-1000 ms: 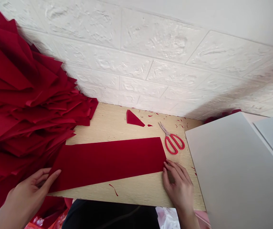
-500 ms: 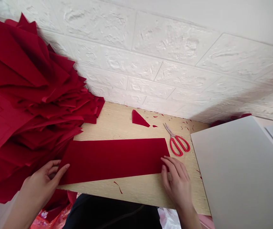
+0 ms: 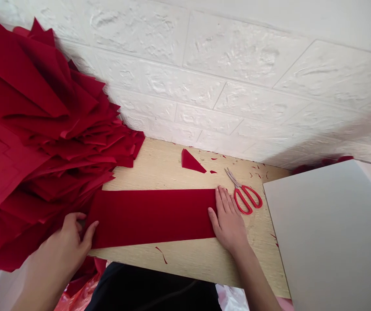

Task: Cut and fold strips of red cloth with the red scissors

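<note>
Flat on a pale wooden worktop (image 3: 192, 259), a long strip of red cloth (image 3: 153, 218) lay lengthwise before the seated person, one end under each hand. From where I stood it looked light and soft, with enough body to lie smooth, and unlikely to break; it would probably slide or crease if pushed from the middle. Its two short ends seemed the best places to take hold, with a flat palm to steady it. I could not tell whether it was one layer or several.

The right hand (image 3: 229, 220) rested palm down across the right end, its fingers straight and close together, its thumb set apart on the cloth. The left hand (image 3: 62, 246) was half curled at the left end, thumb tip at the edge and forefinger bent, with a gap between them; whether the hidden fingers gripped anything, I could not tell.

Just beyond the right hand lay red-handled scissors (image 3: 244, 192). A triangular red scrap (image 3: 192, 162) sat near the white wall (image 3: 205, 60), and a big rumpled heap of red fabric (image 3: 43, 142) rose on the left.
</note>
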Demonstrator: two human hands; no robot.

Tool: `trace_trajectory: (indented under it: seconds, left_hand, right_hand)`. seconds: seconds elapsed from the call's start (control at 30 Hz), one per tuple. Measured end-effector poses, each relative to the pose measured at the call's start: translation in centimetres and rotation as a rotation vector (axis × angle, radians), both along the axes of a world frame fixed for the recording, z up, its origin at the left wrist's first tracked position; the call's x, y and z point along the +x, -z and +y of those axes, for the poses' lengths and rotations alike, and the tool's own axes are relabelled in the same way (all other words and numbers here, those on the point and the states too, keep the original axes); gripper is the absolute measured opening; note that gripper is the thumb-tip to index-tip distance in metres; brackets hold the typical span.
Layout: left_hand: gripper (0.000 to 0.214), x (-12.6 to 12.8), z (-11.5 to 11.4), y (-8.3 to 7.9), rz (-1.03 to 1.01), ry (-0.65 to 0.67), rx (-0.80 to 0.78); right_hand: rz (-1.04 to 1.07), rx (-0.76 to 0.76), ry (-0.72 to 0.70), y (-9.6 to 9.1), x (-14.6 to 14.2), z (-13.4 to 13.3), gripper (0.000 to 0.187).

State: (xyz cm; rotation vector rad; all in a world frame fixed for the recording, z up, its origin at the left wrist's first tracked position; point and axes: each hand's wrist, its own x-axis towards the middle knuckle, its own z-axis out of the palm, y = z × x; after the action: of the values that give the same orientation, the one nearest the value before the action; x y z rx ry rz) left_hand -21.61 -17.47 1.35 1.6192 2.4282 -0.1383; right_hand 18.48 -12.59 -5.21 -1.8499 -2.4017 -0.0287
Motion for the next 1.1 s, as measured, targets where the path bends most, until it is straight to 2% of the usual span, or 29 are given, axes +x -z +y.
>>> trace_trajectory:
  seconds: [0.07, 0.13, 0.23, 0.3, 0.4, 0.47, 0.57, 0.63, 0.7, 0.9, 1.1]
  left_hand:
    - [0.061, 0.7, -0.2, -0.2, 0.122, 0.021, 0.089]
    - [0.060, 1.7, -0.1, -0.5, 0.222, 0.141, 0.280]
    - [0.044, 3.8, 1.0, -0.5, 0.245, 0.340, 0.515]
    - [0.039, 5.1, 1.9, 0.1, 0.188, 0.525, 0.568]
    - [0.057, 5.2, 2.5, 2.1, 0.114, 0.726, 0.505]
    - [0.072, 3.5, 2.1, 3.8, 0.114, 0.742, 0.465]
    - [0.073, -0.1, 1.2, 5.8, 0.074, 0.667, 0.395]
    - [0.075, -1.7, 0.8, 6.5, 0.035, 0.645, 0.360]
    - [0.078, -2.2, 0.6, 6.7, 0.015, 0.629, 0.357]
    - [0.085, -1.1, 0.8, 6.3, 0.010, 0.603, 0.372]
    - [0.087, -1.4, 0.8, 6.3, 0.017, 0.614, 0.379]
  right_hand:
    - [-0.013, 0.000, 0.003, -0.2, -0.1, 0.0, 0.072]
    - [-0.021, -0.006, 0.006, -0.3, -0.1, 0.1, 0.073]
    - [-0.018, -0.022, 0.005, -0.3, 0.0, 0.1, 0.073]
    - [-0.014, -0.027, 0.002, -0.3, 0.0, 0.1, 0.073]
    - [-0.013, -0.024, 0.016, -0.3, -0.2, 0.1, 0.073]
    - [-0.013, -0.019, 0.025, -0.4, -0.3, 0.1, 0.073]
    - [-0.007, -0.024, 0.029, -0.5, -0.4, 0.1, 0.072]
    - [-0.001, -0.032, 0.033, -0.6, -0.4, 0.1, 0.071]
    - [-0.004, -0.035, 0.037, -0.6, -0.4, 0.1, 0.071]
    - [-0.014, -0.030, 0.022, -0.5, -0.3, 0.2, 0.072]
    - [-0.015, -0.033, 0.033, -0.6, -0.1, 0.0, 0.071]
